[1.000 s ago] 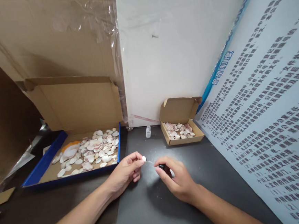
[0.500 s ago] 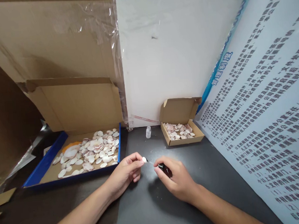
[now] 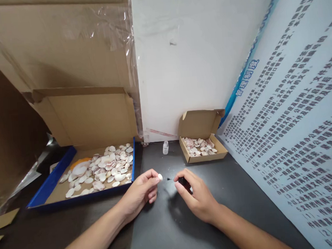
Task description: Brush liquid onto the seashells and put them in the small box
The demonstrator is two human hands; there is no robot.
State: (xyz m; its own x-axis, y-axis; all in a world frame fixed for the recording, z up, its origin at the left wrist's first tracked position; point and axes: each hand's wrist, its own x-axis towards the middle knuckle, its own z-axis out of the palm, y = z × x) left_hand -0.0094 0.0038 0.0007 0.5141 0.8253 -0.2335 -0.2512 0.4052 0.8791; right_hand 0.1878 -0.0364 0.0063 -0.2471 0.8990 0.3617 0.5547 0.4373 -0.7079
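Note:
Between the thumb and fingertips of my left hand (image 3: 144, 188) is a small white seashell (image 3: 160, 177). My right hand (image 3: 197, 195) is closed around a dark bottle cap (image 3: 183, 181) that has a thin stem. The stem's dark brush tip (image 3: 168, 179) points at the shell, a short gap apart from it. Beyond both hands, a small clear bottle (image 3: 165, 148) with a white label stands upright on the dark table (image 3: 163, 232).
At the left lies an open blue-edged cardboard box (image 3: 82, 200) with many loose shells. A smaller open cardboard box (image 3: 206, 158) of shells sits at the back right. A white wall panel (image 3: 192, 61) rises behind, and a printed poster (image 3: 303, 110) slopes along the right.
My right hand has drawn slightly to the right, and the brush tip has come away from the shell. My left hand keeps the shell in nearly the same place.

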